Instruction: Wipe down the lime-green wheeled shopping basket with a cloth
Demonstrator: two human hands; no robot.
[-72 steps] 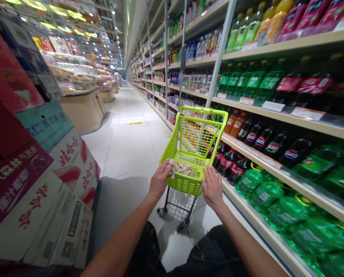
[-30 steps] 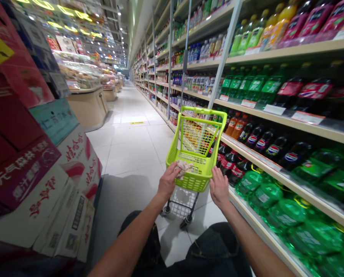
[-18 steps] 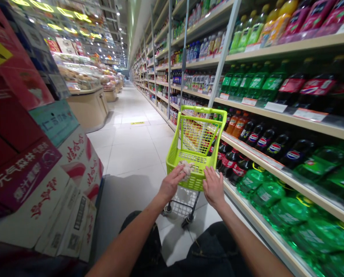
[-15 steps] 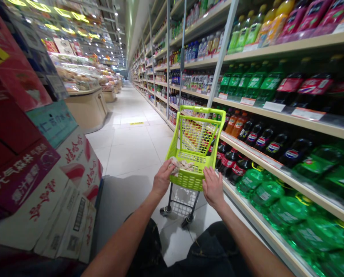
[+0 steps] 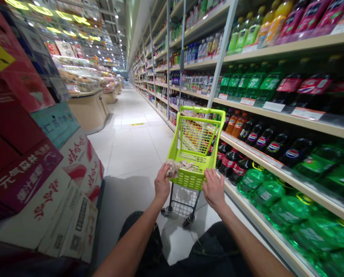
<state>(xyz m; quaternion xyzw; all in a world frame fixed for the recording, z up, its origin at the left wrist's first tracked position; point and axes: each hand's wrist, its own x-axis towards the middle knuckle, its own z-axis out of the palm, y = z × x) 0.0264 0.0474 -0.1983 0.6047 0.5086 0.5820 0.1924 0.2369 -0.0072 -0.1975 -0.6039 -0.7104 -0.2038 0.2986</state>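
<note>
A small lime-green shopping cart (image 5: 199, 154) stands right in front of me, its dark wheeled frame below the plastic basket. My left hand (image 5: 162, 184) is closed on a crumpled, pale, stained cloth (image 5: 172, 168) at the basket's near left corner. More crumpled, whitish material (image 5: 187, 165) lies inside the basket, close to the cloth; whether the two are one piece I cannot tell. Over the near right corner of the basket rim lies my right hand (image 5: 214, 188), its fingers hooked on the edge and its thumb on the near side.
Shelves of bottled drinks (image 5: 270, 84) line the right side, with large green bottles (image 5: 278, 204) on the lowest level. Stacked drink cartons (image 5: 74, 154) rise at the left. A wooden display counter (image 5: 88, 109) stands farther along the tiled aisle (image 5: 131, 146).
My left hand has shifted slightly down and outward with the cloth, which now bulges over the basket corner. My right hand keeps its place on the rim, and the cart stays put.
</note>
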